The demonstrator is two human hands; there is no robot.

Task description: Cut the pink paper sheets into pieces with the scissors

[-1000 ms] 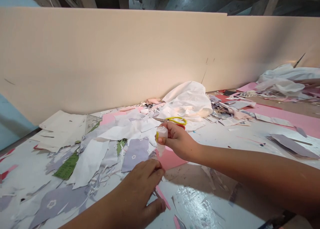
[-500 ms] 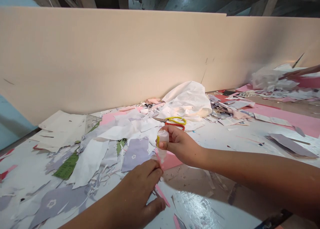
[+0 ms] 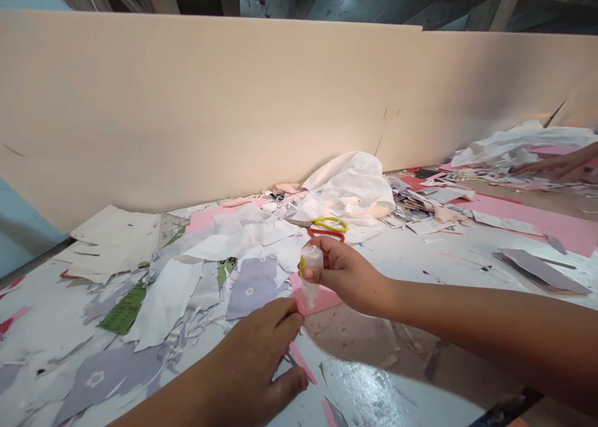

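Observation:
My right hand (image 3: 348,272) is closed around a small clear glue bottle (image 3: 311,271), tipped nozzle-down over a pink paper piece (image 3: 322,299). My left hand (image 3: 256,355) lies low on the table with fingers stretched flat, pressing paper just below the bottle's tip. A thin pink strip (image 3: 303,363) sticks out from under its fingers. Scissors with yellow and red handles (image 3: 327,226) lie just behind my right hand.
Cut scraps of white, lilac and green paper (image 3: 187,277) cover the table on the left. A crumpled white sheet (image 3: 352,184) sits against the tall beige board (image 3: 233,103). Pink sheets (image 3: 537,218) lie at the right, where another person's arm (image 3: 555,164) reaches in.
My right hand with the bottle has slid slightly right and down toward the pink piece. The other person's arm at far right has dropped onto their papers.

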